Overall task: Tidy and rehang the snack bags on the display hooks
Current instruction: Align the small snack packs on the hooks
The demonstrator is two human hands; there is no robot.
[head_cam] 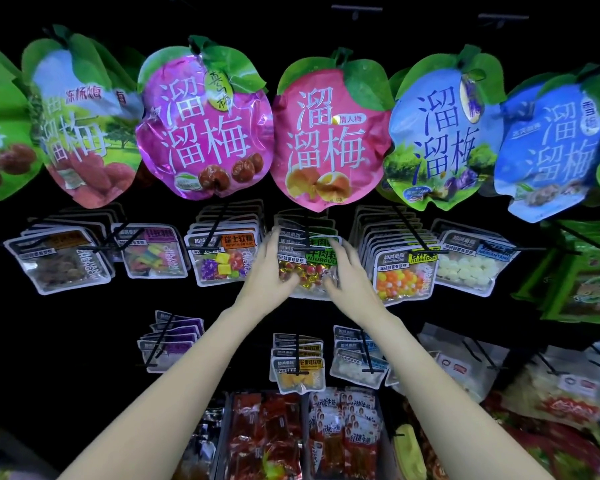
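Both hands reach up to the middle row of a dark hook display. The left hand (269, 271) and the right hand (347, 271) hold the two sides of the front candy bag (307, 268), a clear packet with a green label and red and gold wrapped sweets; the fingers of each hand curl round its edge, so each grip is closed on the bag. The bag hangs at the front of a stack on a black hook (305, 233), directly below the pink plum bag (329, 136) of the top row. Just beside it hang a bag of purple and yellow sweets (222, 261) on the left and a bag of orange and white sweets (400, 271) on the right. Lower down, a mango bag (298, 372) hangs above trays of red packets (267, 434).
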